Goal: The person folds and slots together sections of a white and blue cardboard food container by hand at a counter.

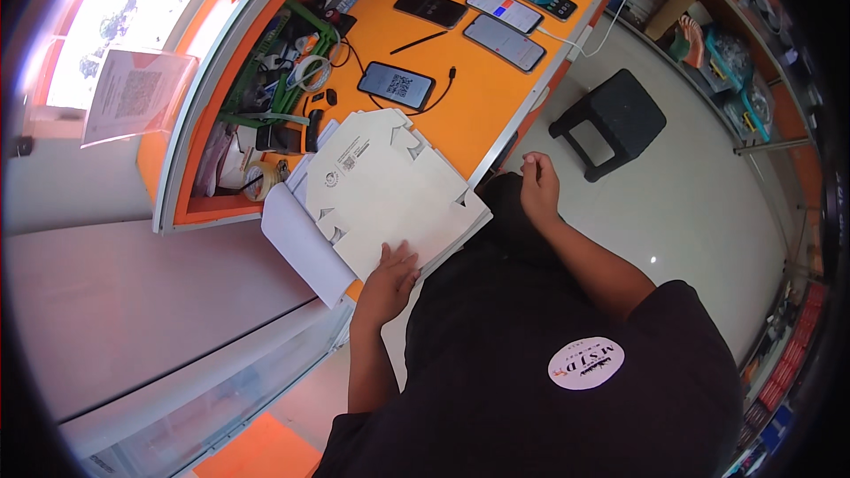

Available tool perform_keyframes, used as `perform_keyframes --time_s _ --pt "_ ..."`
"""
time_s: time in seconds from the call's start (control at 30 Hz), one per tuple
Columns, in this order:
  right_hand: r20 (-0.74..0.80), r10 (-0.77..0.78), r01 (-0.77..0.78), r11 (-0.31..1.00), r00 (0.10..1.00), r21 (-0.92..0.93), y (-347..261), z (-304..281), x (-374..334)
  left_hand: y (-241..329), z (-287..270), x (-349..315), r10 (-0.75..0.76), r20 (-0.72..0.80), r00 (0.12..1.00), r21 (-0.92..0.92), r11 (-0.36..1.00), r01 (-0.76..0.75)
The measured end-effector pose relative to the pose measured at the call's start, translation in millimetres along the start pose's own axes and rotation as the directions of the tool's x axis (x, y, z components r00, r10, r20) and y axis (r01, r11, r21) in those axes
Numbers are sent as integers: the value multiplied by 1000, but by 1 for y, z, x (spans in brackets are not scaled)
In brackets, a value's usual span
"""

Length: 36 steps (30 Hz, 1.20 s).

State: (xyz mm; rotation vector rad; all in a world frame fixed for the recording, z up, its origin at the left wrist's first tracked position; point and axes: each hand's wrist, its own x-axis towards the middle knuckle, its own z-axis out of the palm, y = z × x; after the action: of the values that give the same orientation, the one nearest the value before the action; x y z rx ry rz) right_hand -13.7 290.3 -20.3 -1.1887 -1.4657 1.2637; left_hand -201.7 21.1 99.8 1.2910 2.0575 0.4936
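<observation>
My left hand [388, 276] has its fingers spread flat, pressing the near edge of the stack of flat white cardboard box blanks [390, 186], which lies on the orange counter [460, 88] and overhangs its near corner. My right hand [538, 184] is loosely curled, holding nothing, off the counter edge by my dark shirt. I'd judge it best to keep that left palm weighting the overhang and bring the right in square. A phone [396, 85] lies just beyond.

black short-sleeved shirt [531, 363] | round white chest badge [585, 363] | 2 bare forearms | no gloves
</observation>
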Motion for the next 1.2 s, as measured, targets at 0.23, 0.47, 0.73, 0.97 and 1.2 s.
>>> perform_keyframes --time_s 0.23,0.47,0.73,0.97,1.2 --pt "283 -19 -18 992 959 127 -82 24 1 12 -15 8 -140 -209 968 -65 990 129" --pt "476 184 -151 983 860 -108 -95 44 -12 -12 -10 13 -209 -255 944 -327 938 119" --pt "517 438 -558 825 735 95 -107 49 -22 -8 -7 7 -204 -284 937 -408 910 74" --pt "507 388 -466 884 769 30 -107 46 -30 -6 12 -12 -148 -557 817 -306 952 -35" --pt "740 103 -285 950 665 124 -97 47 -42 -19 13 -18 -279 -587 760 -603 777 -181"
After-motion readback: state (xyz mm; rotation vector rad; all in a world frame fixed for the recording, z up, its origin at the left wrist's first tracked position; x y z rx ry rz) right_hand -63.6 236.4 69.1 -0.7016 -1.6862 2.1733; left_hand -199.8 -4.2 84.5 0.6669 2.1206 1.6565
